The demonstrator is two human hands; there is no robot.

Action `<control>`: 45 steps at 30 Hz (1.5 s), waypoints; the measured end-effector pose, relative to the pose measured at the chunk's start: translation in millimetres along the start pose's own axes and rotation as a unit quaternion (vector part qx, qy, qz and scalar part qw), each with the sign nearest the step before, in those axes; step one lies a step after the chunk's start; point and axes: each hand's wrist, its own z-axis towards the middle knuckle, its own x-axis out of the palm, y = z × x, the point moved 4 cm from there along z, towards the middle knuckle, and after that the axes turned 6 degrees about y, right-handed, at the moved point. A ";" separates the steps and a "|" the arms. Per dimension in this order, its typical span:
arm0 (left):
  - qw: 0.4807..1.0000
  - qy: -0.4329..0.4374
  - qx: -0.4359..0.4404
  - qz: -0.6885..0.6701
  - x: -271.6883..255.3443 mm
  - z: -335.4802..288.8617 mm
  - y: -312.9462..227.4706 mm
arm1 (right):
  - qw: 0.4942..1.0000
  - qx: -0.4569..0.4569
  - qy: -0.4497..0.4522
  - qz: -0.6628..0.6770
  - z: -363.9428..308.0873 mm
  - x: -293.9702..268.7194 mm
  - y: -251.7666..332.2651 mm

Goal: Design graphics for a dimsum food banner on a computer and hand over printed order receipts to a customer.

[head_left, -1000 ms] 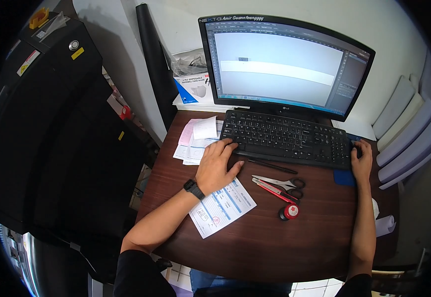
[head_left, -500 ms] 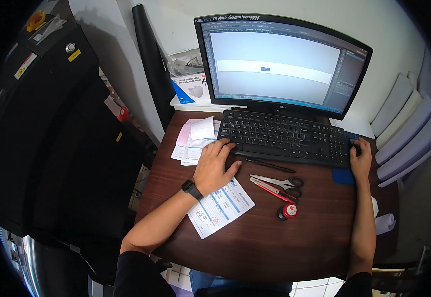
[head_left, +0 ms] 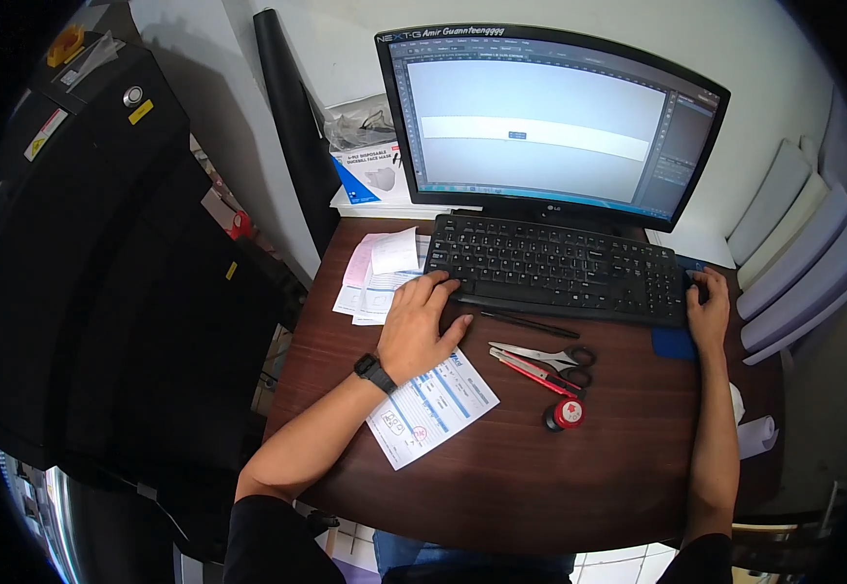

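My left hand rests with its fingertips on the lower left keys of a black keyboard. Its fingers lie stretched out, the thumb apart, and it holds nothing. At the keyboard's right end, my right hand is curled over a dark computer mouse, which it almost wholly hides. A blue mouse pad shows beside that wrist. Behind the keyboard, a monitor displays an editing window with a pale horizontal band. Partly under my left wrist lies a printed form with blue bars.
Between my forearms lie a black pen, scissors, a red cutter knife and a round red-and-black stamp. Papers and a mask box sit left of the keyboard. Large rolls stand at right; a black machine at left.
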 end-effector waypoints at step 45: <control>1.000 -0.012 0.004 -0.001 0.6 -0.3 -1.2 | 0.999 -0.009 -0.028 0.017 -1.3 -0.4 2.8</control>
